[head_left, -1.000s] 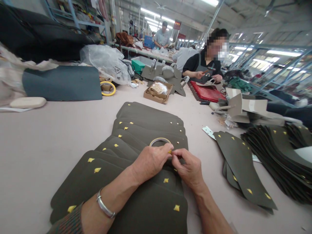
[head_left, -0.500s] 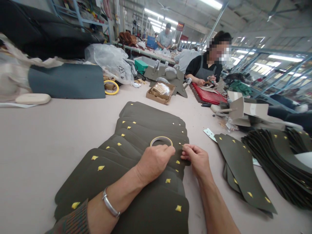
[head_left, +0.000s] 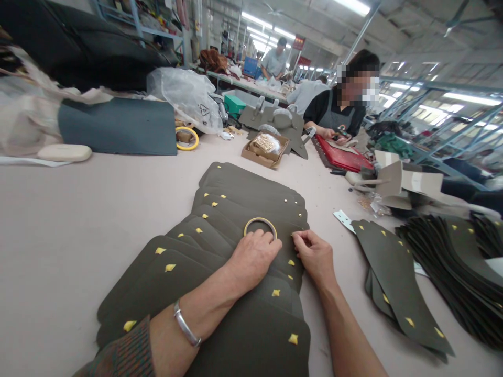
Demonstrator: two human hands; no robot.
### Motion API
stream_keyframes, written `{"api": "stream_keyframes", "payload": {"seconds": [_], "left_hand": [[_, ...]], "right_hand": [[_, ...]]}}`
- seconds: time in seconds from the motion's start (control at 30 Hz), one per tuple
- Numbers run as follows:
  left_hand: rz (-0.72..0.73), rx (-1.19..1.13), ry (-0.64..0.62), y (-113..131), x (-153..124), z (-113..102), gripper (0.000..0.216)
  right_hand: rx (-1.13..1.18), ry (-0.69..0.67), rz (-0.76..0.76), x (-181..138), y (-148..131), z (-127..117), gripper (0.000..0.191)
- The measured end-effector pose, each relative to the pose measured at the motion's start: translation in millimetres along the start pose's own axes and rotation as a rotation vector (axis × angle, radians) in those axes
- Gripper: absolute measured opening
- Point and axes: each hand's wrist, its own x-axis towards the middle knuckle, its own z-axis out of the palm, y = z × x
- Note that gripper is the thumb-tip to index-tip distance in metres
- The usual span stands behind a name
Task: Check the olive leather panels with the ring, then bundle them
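Observation:
Dark olive panels [head_left: 236, 324], overlapping like a fan, lie on the table in front of me. Yellow tape bits [head_left: 276, 292] dot them, and small shiny studs [head_left: 300, 215] show near their upper right edge. My left hand [head_left: 257, 256] rests on the panels, its fingers closed round a roll of yellow tape [head_left: 246, 224]. At the panels' right edge, my right hand [head_left: 316, 256] pinches at the surface. A speck of yellow tape [head_left: 293, 235] shows at its fingertips, mostly hidden by them.
Further panels with tape bits [head_left: 393, 272] lie to the right, beside a thick stack [head_left: 448, 272]. Behind the work stand a cardboard box of studs [head_left: 257, 156] and another yellow tape roll [head_left: 187, 147]. Across the table a co-worker [head_left: 334, 112] handles pieces over a red pad [head_left: 346, 157].
My right hand has moved slightly left and its fingertips have come down on the panel, where a stud showed before. My left hand has turned palm-down with the tape roll. The view has shifted slightly.

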Motion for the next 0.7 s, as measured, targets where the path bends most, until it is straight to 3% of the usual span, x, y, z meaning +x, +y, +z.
{"api": "stream_keyframes", "payload": {"seconds": [0.13, 0.23, 0.33, 0.43, 0.53, 0.7], "left_hand": [[0.015, 0.023, 0.009, 0.0, -0.4, -1.7, 0.015], [0.026, 0.029, 0.009, -0.1, -0.4, -3.5, 0.015], [0.033, 0.024, 0.024, -0.9, -0.4, -3.4, 0.015], [0.038, 0.008, 0.047, -1.8, -0.4, -2.2, 0.015], [0.041, -0.001, 0.054, -2.0, -0.3, -2.1, 0.015], [0.045, -0.002, 0.044, -2.0, -0.2, -4.5, 0.016]], "right_hand": [[-0.081, 0.016, -0.042, 2.3, -1.3, 2.6, 0.026], [-0.073, 0.006, 0.014, 5.2, -3.9, 5.6, 0.024], [0.04, 0.027, 0.115, 6.9, -3.6, 7.6, 0.026], [0.26, 0.083, 0.199, 5.5, 2.7, 6.5, 0.041], [0.366, 0.068, 0.185, 0.9, 9.0, 4.0, 0.039], [0.062, 0.048, 0.003, -3.2, 3.9, 6.1, 0.032]]}}
